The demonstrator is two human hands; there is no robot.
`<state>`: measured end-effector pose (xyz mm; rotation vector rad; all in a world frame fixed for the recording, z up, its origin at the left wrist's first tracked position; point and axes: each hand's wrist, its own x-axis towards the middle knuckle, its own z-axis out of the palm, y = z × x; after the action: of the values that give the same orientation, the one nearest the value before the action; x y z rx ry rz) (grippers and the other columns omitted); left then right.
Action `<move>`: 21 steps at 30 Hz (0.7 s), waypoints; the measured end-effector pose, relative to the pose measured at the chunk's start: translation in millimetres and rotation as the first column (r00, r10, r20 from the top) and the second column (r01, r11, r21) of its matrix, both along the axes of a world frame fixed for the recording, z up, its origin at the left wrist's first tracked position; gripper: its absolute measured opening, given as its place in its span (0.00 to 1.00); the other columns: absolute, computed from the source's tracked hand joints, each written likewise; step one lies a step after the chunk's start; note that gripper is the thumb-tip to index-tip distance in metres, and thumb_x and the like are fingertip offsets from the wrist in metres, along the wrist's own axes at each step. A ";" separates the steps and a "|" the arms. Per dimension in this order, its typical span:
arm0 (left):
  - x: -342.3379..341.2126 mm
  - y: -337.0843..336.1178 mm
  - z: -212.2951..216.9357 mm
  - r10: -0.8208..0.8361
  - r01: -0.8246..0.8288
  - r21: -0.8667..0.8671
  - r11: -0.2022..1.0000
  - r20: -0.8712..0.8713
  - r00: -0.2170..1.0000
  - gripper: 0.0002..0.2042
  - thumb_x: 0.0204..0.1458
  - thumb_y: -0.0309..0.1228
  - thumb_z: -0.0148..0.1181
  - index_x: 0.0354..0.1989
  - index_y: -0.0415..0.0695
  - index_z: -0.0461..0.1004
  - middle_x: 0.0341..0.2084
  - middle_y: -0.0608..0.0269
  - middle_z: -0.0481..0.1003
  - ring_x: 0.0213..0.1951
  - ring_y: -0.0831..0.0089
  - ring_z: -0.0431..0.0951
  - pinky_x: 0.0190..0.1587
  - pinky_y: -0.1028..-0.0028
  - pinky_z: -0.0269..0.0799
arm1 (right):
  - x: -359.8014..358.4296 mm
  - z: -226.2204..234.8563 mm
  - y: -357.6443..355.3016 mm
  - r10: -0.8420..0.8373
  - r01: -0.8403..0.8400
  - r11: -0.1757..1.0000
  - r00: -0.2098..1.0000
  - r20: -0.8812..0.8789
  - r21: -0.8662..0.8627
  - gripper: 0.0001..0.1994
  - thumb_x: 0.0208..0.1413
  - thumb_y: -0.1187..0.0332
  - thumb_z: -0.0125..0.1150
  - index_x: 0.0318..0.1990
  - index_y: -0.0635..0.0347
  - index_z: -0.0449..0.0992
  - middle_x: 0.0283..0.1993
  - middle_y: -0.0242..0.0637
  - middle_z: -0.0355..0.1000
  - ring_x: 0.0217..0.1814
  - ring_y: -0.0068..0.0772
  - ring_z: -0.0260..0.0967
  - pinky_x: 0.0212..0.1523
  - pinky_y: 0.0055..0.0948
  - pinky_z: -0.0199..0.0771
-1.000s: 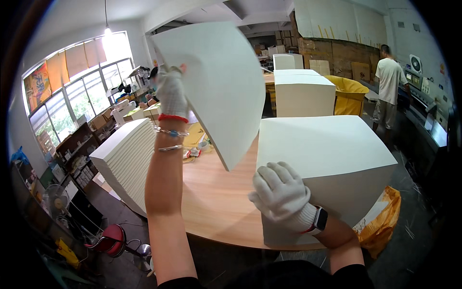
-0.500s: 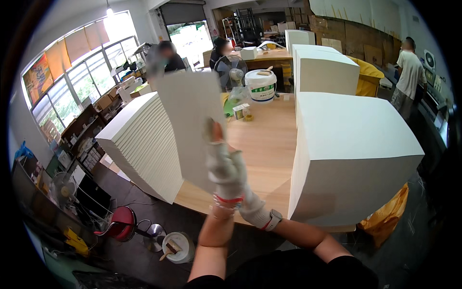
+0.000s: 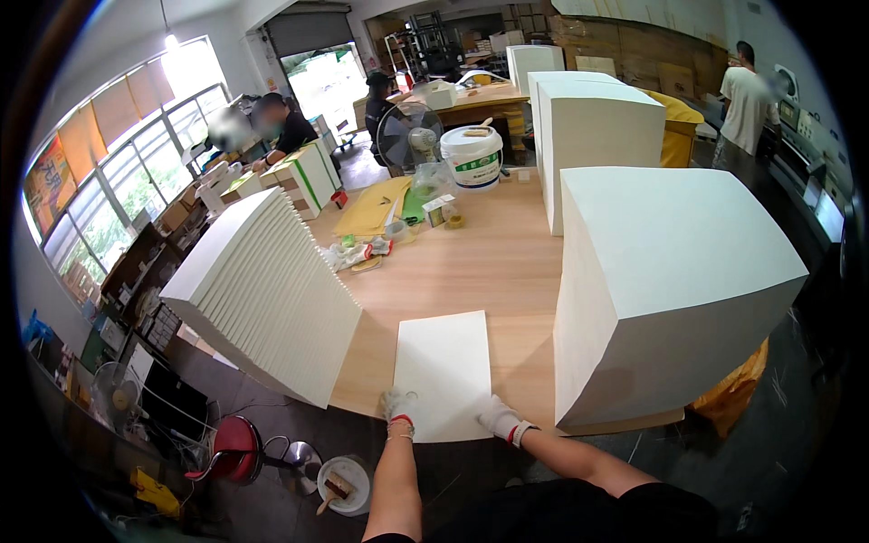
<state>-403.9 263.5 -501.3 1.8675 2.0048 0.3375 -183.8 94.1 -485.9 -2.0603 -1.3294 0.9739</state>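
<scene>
A flat white rectangle of paper (image 3: 443,362) lies at the table's near edge, its front end reaching slightly over it. Whether it is one sheet or a thin stack, I cannot tell. My left hand (image 3: 398,405), in a white glove with a red cuff, holds its left side near the front corner. On the opposite side, my right hand (image 3: 503,419), also gloved, grips the right edge near the front. To the left leans a tall stack of white paper (image 3: 262,290) in many offset layers. A larger, squared white paper stack (image 3: 679,281) rises to the right.
Farther back on the wooden table (image 3: 507,271) are a white bucket (image 3: 472,163), a tape roll (image 3: 455,221), yellow envelopes (image 3: 376,208) and spare gloves (image 3: 356,254). More paper stacks (image 3: 602,136) stand behind. A red stool (image 3: 237,450) and a bucket with a brush (image 3: 344,486) are lower left. Several people work beyond.
The white paper, earlier held upright and raised in front of me, now lies flat on the table. My hands have moved apart and down to its two sides.
</scene>
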 end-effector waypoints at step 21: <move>31.2 18.4 12.4 -0.005 0.005 0.104 0.995 0.003 1.000 0.29 0.46 0.42 0.61 0.58 0.44 0.69 0.56 0.47 0.69 0.59 0.48 0.66 0.63 0.57 0.62 | 22.9 17.8 -13.1 0.209 -0.207 0.978 0.976 0.070 -0.030 0.23 0.56 0.52 0.53 0.49 0.64 0.69 0.45 0.57 0.75 0.49 0.59 0.73 0.50 0.49 0.71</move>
<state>-372.6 282.0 -488.9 1.9325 2.0154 0.4517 -160.9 81.0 -468.0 -2.0202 -1.6046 1.0132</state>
